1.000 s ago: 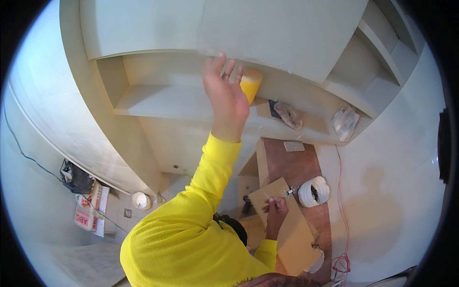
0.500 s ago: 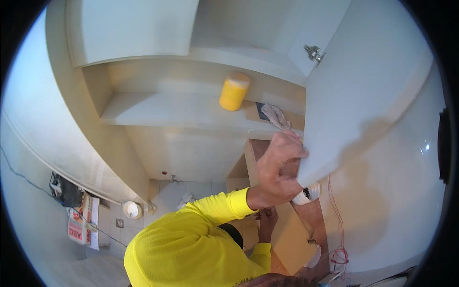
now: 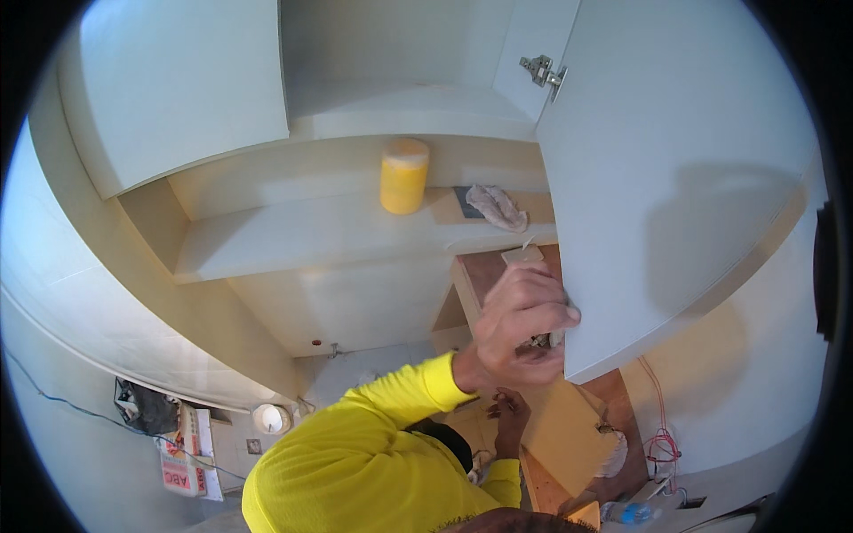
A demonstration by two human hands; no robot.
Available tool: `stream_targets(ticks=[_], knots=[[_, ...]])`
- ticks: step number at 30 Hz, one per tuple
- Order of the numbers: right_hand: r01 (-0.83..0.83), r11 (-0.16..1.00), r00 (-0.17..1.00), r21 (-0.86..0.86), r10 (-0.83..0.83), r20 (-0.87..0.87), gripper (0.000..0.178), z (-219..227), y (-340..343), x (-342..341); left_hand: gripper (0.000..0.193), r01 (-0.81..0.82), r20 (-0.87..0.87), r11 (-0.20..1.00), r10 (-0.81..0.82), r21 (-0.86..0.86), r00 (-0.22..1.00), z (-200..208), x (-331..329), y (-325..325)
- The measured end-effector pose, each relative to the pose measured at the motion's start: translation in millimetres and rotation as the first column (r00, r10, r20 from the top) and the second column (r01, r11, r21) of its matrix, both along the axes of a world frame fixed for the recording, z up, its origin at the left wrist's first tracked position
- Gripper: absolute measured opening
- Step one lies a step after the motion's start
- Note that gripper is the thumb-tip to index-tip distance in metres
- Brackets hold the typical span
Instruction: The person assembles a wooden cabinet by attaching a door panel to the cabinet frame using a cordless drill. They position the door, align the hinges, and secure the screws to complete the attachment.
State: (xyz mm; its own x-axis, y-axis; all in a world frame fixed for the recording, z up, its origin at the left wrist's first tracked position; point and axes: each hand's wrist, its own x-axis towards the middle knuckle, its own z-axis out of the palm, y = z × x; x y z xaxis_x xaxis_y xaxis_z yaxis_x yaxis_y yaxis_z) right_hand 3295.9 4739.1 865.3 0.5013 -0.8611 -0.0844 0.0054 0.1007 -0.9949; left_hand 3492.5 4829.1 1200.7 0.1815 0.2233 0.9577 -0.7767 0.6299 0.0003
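My left hand [image 3: 524,315] reaches up in a yellow sleeve, fingers curled and closed at the free edge of a white cabinet door [image 3: 675,178]. Its thumb presses against the door near the lower corner; the fingertips behind are partly hidden. The door hangs open on a metal hinge [image 3: 544,73]. Lower down, my right hand [image 3: 508,416] is loosely open beside a tan board [image 3: 560,435], with nothing visible in its fingers. A small beige flat piece [image 3: 522,254] shows just beyond the left fingers.
A yellow cylindrical container [image 3: 404,178] and a crumpled pale cloth [image 3: 498,208] stand on the long shelf [image 3: 293,235]. Red wires [image 3: 662,444] and a clear bottle [image 3: 629,513] lie at lower right. A white bucket [image 3: 271,418] and a dark bag [image 3: 147,407] are at lower left.
The view has shifted, so the shelf and wall cabinet sit further left. The door and my left hand at its edge appear lower. My right hand's fingers have come into clearer sight.
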Motion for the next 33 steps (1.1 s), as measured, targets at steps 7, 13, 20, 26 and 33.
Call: stream_targets(ticks=[7, 13, 20, 26, 33], knots=[[0.035, 0.999, 0.999, 0.02, -0.035, 0.016, 0.012, -2.5, -9.8, -8.9, 0.025, -0.643, 0.081, 0.578, 0.708, 0.503, 0.701, 100.7, 177.5, -3.2], [-0.039, 0.998, 0.998, 0.044, 0.036, 0.059, 0.012, 7.1, -10.9, 6.3, 0.019, -0.683, 0.528, -0.131, 0.743, 0.718, 0.412, 173.9, 342.1, -40.3], [-0.101, 0.994, 0.993, 0.039, 0.098, 0.067, 0.011, 12.5, -3.1, 17.2, 0.022, -0.739, 0.598, -0.11, 0.671, 0.665, 0.438, 169.7, 343.7, -43.1], [-0.066, 0.975, 0.998, -0.214, 0.061, -0.032, 0.012, 3.5, -16.9, 27.5, 0.02, 0.098, -0.251, 0.701, 0.119, 0.706, 0.961, 133.1, 249.5, 27.0], [-0.174, 0.895, 0.977, -0.411, 0.21, 0.044, 0.011, 99.6, -3.6, 109.1, 0.015, 0.378, -0.488, 0.723, -0.065, 0.578, 0.87, 88.4, 183.0, 100.7]])
